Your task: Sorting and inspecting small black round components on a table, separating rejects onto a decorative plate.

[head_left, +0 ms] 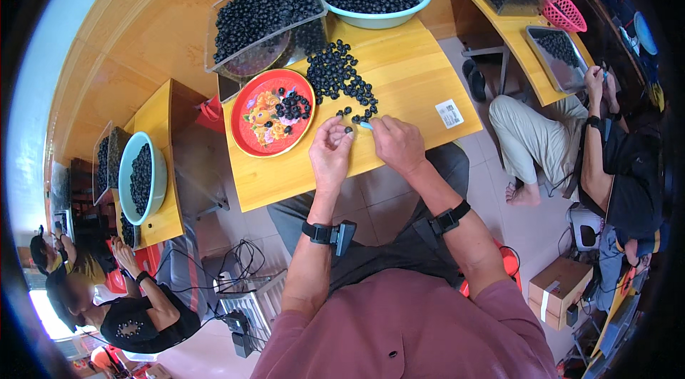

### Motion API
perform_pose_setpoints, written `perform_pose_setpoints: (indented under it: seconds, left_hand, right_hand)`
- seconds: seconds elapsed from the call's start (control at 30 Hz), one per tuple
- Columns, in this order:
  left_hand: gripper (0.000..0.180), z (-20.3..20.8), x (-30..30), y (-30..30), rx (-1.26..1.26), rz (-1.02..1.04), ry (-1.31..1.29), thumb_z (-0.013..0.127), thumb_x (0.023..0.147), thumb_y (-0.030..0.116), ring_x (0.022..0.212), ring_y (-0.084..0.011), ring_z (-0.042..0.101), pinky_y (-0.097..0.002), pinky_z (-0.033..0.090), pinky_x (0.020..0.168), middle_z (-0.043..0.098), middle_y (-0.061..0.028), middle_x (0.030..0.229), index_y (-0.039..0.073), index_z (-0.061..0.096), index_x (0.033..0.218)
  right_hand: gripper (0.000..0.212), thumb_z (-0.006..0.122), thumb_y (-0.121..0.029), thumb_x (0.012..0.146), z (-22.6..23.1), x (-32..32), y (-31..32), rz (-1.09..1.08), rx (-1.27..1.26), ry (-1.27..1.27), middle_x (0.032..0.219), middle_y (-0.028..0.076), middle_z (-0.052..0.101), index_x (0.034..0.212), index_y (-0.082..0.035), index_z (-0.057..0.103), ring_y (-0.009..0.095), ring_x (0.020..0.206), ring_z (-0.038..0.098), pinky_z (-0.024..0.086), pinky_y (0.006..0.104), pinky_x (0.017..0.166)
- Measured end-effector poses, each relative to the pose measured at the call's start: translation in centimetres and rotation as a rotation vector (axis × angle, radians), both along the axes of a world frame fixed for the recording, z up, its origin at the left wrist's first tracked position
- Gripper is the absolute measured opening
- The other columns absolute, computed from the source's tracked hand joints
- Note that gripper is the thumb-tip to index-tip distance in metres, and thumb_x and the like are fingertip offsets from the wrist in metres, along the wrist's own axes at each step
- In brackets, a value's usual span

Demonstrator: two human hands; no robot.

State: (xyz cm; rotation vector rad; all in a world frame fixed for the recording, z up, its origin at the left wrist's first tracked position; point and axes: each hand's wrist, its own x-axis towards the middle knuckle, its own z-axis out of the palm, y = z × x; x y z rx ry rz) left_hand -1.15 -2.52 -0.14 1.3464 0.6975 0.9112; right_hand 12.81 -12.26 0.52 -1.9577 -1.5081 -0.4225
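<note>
L. hand (331, 154): one black ball (348, 129) pinched at fingertips, over table (410, 69), nr. loose pile (332, 74). R. hand (397, 144): blue tool (366, 126) gripped, tip nr. ball. Ball best held firm, fingertips kept clear of tip, tool worked in short, light strokes.

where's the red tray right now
In the head view, the red tray lies on the left side of the yellow table, just below the clear bin and left of the left hand.
</note>
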Motion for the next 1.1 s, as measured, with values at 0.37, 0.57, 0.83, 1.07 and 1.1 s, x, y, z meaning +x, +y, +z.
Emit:
perform_pose_setpoints:
  seconds: [0.37, 0.57, 0.83, 1.07, 1.1]
  left_hand:
    - [0.019, 2.7, -2.5, 3.7, 0.660, 0.225, 0.318, 0.077, 0.086, -0.002, 0.076, -0.0165, 0.063, -0.0304, 0.053, 0.072, 0.066, -0.0083, 0.092, 0.002, 0.073, 0.104]
    - [0.024, 5.6, -3.3, 8.6, 0.901, 0.300, 0.603, 0.075, 0.087, 0.002, 0.086, -0.0299, 0.066, -0.0395, 0.054, 0.076, 0.066, -0.0143, 0.097, 0.004, 0.071, 0.110]
    - [0.025, 4.2, 1.4, 4.2, 0.967, 0.009, 0.718, 0.073, 0.094, 0.018, 0.091, -0.0406, 0.066, -0.0472, 0.056, 0.079, 0.062, -0.0185, 0.103, 0.002, 0.068, 0.112]
    - [0.020, 2.0, 1.2, 3.5, 0.930, 0.105, 0.735, 0.074, 0.093, 0.015, 0.090, -0.0401, 0.066, -0.0467, 0.055, 0.078, 0.064, -0.0194, 0.099, 0.000, 0.068, 0.106]
    - [0.020, 1.9, 1.0, 3.3, 0.933, 0.106, 0.727, 0.074, 0.093, 0.015, 0.090, -0.0401, 0.066, -0.0467, 0.055, 0.078, 0.064, -0.0194, 0.099, 0.000, 0.068, 0.106]
  right_hand:
    - [0.006, 0.062, -0.010, 0.087, -0.1, 0.3, 0.6, -0.003, -0.013, -0.009, 0.074, 0.008, 0.059, 0.083, -0.008, 0.060, 0.027, 0.065, 0.066, 0.055, 0.0419, 0.057]
    - [0.001, 0.063, -0.009, 0.086, -0.1, 0.5, 0.6, -0.001, 0.057, -0.008, 0.074, 0.008, 0.059, 0.086, -0.008, 0.063, 0.027, 0.067, 0.067, 0.056, 0.0415, 0.058]
    - [0.003, 0.064, -0.009, 0.088, 0.0, 0.5, 0.4, -0.010, 0.025, 0.008, 0.076, 0.008, 0.060, 0.090, -0.007, 0.064, 0.027, 0.069, 0.067, 0.056, 0.0410, 0.060]
    - [0.004, 0.064, -0.010, 0.088, 0.3, 0.4, 0.5, 0.005, 0.031, 0.031, 0.076, 0.008, 0.060, 0.087, -0.007, 0.062, 0.028, 0.070, 0.067, 0.056, 0.0415, 0.061]
    - [0.004, 0.063, -0.010, 0.088, 0.2, 0.4, 0.3, 0.001, 0.020, 0.039, 0.076, 0.008, 0.060, 0.086, -0.007, 0.061, 0.028, 0.070, 0.067, 0.056, 0.0414, 0.061]
